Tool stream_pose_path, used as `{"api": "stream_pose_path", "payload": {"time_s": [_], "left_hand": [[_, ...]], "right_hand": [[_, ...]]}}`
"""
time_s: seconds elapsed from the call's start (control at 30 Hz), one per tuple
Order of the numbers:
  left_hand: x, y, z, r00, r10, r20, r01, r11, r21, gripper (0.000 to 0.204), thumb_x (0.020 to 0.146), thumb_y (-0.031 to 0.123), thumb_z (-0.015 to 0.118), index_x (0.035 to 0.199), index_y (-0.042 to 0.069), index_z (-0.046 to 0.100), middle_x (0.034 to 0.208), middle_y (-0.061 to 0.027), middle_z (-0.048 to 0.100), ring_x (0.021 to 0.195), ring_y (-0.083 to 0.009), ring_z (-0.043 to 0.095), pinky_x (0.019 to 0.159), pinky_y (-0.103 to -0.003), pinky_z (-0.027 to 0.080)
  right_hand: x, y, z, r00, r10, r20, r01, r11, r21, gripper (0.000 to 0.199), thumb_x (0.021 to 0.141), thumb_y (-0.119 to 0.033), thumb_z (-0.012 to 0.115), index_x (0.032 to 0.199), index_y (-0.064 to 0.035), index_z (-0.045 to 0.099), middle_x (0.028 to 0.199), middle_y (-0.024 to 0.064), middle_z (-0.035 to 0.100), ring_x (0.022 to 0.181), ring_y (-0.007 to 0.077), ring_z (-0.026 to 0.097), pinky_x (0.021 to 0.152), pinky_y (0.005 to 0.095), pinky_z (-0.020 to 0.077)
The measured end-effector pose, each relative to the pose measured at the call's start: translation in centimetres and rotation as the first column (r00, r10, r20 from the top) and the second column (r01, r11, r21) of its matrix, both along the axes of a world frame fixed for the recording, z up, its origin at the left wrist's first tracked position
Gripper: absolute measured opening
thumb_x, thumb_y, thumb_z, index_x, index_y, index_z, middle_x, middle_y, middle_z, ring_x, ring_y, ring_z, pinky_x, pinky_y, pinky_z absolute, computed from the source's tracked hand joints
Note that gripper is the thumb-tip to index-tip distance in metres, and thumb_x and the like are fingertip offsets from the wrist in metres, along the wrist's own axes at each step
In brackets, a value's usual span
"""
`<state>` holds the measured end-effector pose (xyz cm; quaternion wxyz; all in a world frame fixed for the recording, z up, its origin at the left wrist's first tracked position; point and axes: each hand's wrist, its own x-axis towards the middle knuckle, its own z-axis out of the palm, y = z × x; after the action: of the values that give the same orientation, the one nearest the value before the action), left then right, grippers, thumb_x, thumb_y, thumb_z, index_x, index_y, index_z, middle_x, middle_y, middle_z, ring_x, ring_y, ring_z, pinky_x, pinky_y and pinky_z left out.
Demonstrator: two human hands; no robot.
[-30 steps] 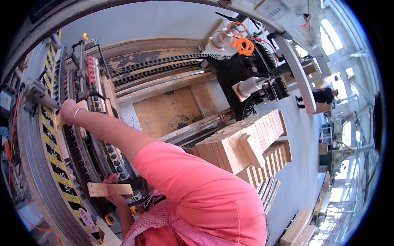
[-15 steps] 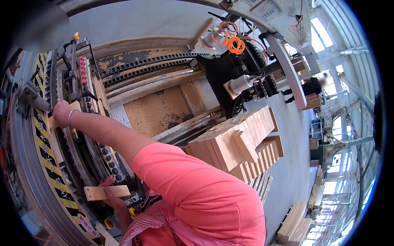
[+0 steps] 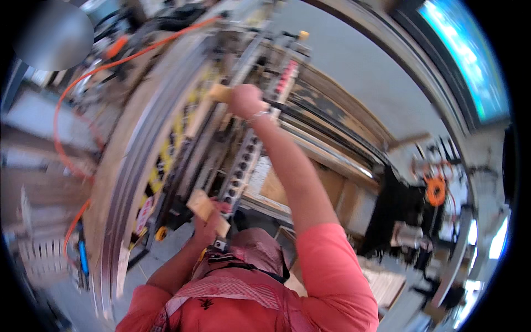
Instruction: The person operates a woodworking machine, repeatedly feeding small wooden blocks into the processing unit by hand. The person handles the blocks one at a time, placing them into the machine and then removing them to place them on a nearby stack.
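My left hand grips a short, pale wooden block low in front of my body, beside the machine's near end. My right arm stretches far forward along the machine. There my right hand, with a bracelet at the wrist, closes on a second small wooden piece that sticks out on its left side. Motion blurs both hands, and the fingers of the right one are partly hidden. Beneath them runs the long woodworking machine, with a row of dark round rollers and several red parts farther up.
A metal rail and black-and-yellow striped tape run along the machine's left. An orange hose loops farther left. A lit screen hangs at upper right. At lower right lie stacked boards, partly behind my sleeve.
The view has swung left, bringing the hose and screen into sight. My right hand has drawn a wooden piece into clearer view; the left keeps its block, now tilted differently.
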<state>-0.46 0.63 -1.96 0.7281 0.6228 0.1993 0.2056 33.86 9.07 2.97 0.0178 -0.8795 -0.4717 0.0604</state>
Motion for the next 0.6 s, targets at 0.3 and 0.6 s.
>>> {"api": "stream_pose_path", "payload": {"time_s": [0.3,0.6], "left_hand": [[0.1,-0.7,0.5,0.997,0.031,0.071,-0.019,0.987,-0.163,0.011,0.089,0.006,0.043,0.098,0.0,0.047,0.099,-0.0138,0.06,0.089,-0.0184,0.06,0.09,-0.037,0.041],[0.4,-0.5,2.4,0.999,0.008,0.038,-0.005,0.995,-0.1,0.012,0.091,0.008,0.044,0.098,-0.002,0.048,0.1,-0.0152,0.059,0.09,-0.0186,0.058,0.082,-0.035,0.047]], "right_hand": [[-0.7,0.2,0.3,0.997,0.066,0.028,-0.069,0.99,0.122,0.035,0.067,-0.037,0.068,0.079,-0.0036,0.066,0.078,0.0163,0.065,0.077,0.0307,0.064,0.07,0.0385,0.0521],[-0.9,-0.3,1.3,0.995,0.081,0.052,-0.085,0.993,0.081,0.022,0.069,-0.023,0.06,0.079,-0.0056,0.068,0.082,0.0137,0.066,0.08,0.0282,0.065,0.07,0.0366,0.0526]]}}
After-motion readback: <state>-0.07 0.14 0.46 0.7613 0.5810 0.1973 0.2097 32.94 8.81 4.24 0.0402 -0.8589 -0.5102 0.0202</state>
